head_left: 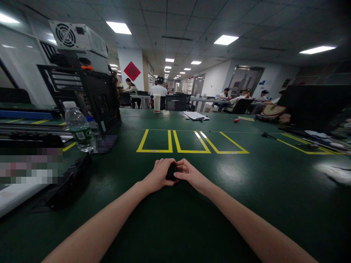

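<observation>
A small black object [171, 171] is held between my two hands, low over the green table [170, 219]; its kind I cannot make out. My left hand [161, 173] wraps round it from the left, fingers curled over the far side and thumb on the near side. From the right, my right hand [189, 173] pinches at its edge, thumb and fingertips closed against it. The hands hide much of the object. Just beyond them, yellow tape outlines [170, 142] mark the table.
At left stand a water bottle [79, 126], a black computer case [100, 98] and a power supply [78, 36]. A clipboard [196, 115] and a white cup [157, 103] are at the far edge. Cables and a dark monitor [318, 106] sit at right. People work at tables beyond.
</observation>
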`<state>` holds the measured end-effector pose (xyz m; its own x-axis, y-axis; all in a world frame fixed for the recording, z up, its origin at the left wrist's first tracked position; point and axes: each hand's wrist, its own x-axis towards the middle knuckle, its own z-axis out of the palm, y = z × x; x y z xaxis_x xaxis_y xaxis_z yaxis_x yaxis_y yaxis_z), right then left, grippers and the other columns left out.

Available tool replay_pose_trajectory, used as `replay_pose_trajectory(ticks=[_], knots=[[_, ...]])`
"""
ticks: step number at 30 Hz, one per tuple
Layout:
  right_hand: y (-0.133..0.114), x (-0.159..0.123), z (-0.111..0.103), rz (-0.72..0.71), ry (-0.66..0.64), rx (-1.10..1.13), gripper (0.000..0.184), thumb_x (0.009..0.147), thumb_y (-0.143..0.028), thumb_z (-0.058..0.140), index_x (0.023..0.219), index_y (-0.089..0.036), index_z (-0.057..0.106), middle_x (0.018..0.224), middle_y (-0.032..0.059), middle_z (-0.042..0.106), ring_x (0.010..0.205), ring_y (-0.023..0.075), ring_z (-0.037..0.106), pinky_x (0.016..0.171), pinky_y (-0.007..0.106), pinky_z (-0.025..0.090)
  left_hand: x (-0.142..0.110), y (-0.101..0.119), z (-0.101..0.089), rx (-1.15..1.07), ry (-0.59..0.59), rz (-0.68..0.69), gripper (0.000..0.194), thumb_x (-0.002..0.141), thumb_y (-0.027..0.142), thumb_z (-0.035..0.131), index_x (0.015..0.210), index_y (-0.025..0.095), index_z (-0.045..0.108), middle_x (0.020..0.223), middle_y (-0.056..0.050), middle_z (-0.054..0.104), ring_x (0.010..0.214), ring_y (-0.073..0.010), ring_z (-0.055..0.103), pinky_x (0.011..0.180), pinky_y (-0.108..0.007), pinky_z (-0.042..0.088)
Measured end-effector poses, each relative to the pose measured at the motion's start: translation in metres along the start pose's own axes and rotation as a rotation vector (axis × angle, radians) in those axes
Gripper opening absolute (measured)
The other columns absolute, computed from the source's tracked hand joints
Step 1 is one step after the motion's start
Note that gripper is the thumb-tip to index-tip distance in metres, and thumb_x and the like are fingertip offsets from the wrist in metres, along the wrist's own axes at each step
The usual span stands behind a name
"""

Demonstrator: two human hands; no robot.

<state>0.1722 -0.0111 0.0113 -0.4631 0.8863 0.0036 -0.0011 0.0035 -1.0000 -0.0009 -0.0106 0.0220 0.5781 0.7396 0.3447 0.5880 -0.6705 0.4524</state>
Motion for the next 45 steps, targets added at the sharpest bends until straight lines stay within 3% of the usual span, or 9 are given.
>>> replay_pose_trajectory(ticks=[5, 10, 19, 27, 32, 40, 45], knots=[[0.0, 0.0, 0.004, 0.001, 0.058, -0.03, 0.029, 0.071, -0.038, 0.056, 0.092, -0.021, 0.046, 0.091, 0.0019, 0.056, 0.091, 0.0184, 0.052, 0.08, 0.036, 0.041, 0.0, 0.001, 0.0, 0.006, 0.0, 0.012, 0.051, 0.067, 0.033, 0.061, 0.11, 0.021, 0.037, 0.103, -0.006, 0.047, 0.092, -0.0223, 0.044, 0.081, -0.038, 0.034], [-0.001, 0.001, 0.003, 0.045, 0.088, -0.074, 0.032, 0.07, -0.034, 0.058, 0.095, -0.019, 0.048, 0.098, 0.004, 0.055, 0.095, 0.0184, 0.051, 0.082, 0.035, 0.041, 0.0, -0.001, -0.001, 0.007, 0.0, 0.017, 0.051, 0.068, 0.033, 0.061, 0.11, 0.02, 0.036, 0.104, -0.006, 0.047, 0.095, -0.0224, 0.044, 0.083, -0.038, 0.033], [-0.007, -0.002, -0.001, -0.057, -0.028, -0.095, 0.031, 0.065, -0.026, 0.063, 0.09, -0.02, 0.047, 0.095, 0.0015, 0.055, 0.095, 0.0183, 0.053, 0.083, 0.036, 0.042, -0.001, 0.003, -0.004, -0.021, -0.024, 0.009, 0.047, 0.068, 0.03, 0.06, 0.108, 0.021, 0.037, 0.102, -0.005, 0.048, 0.091, -0.0214, 0.045, 0.081, -0.037, 0.034], [-0.007, -0.004, 0.006, -0.009, 0.092, -0.132, 0.026, 0.071, -0.04, 0.055, 0.088, -0.021, 0.05, 0.094, 0.0022, 0.056, 0.091, 0.0187, 0.054, 0.08, 0.037, 0.043, -0.001, 0.004, -0.004, -0.008, -0.013, 0.04, 0.046, 0.069, 0.027, 0.059, 0.109, 0.022, 0.036, 0.104, -0.005, 0.047, 0.093, -0.0214, 0.045, 0.081, -0.036, 0.033], [0.0, 0.002, 0.007, 0.025, 0.152, -0.083, 0.031, 0.068, -0.038, 0.059, 0.09, -0.018, 0.049, 0.093, 0.0039, 0.056, 0.089, 0.0176, 0.054, 0.079, 0.035, 0.044, 0.0, -0.002, 0.003, 0.02, 0.043, 0.035, 0.048, 0.065, 0.027, 0.063, 0.106, 0.02, 0.037, 0.101, -0.005, 0.047, 0.092, -0.0215, 0.045, 0.082, -0.037, 0.032], [-0.005, -0.003, 0.002, 0.009, 0.041, -0.084, 0.034, 0.064, -0.03, 0.064, 0.092, -0.02, 0.048, 0.096, 0.0023, 0.055, 0.093, 0.0182, 0.053, 0.081, 0.036, 0.042, -0.002, 0.006, -0.008, -0.009, -0.021, 0.045, 0.045, 0.07, 0.027, 0.058, 0.108, 0.021, 0.036, 0.104, -0.005, 0.046, 0.094, -0.0212, 0.045, 0.082, -0.036, 0.032], [-0.006, -0.004, 0.005, 0.011, 0.087, -0.089, 0.027, 0.07, -0.04, 0.055, 0.088, -0.022, 0.048, 0.09, 0.0017, 0.057, 0.089, 0.0185, 0.054, 0.078, 0.037, 0.044, 0.0, 0.002, -0.001, 0.004, 0.02, 0.034, 0.048, 0.066, 0.027, 0.061, 0.107, 0.021, 0.036, 0.104, -0.006, 0.046, 0.095, -0.0225, 0.044, 0.083, -0.037, 0.031]])
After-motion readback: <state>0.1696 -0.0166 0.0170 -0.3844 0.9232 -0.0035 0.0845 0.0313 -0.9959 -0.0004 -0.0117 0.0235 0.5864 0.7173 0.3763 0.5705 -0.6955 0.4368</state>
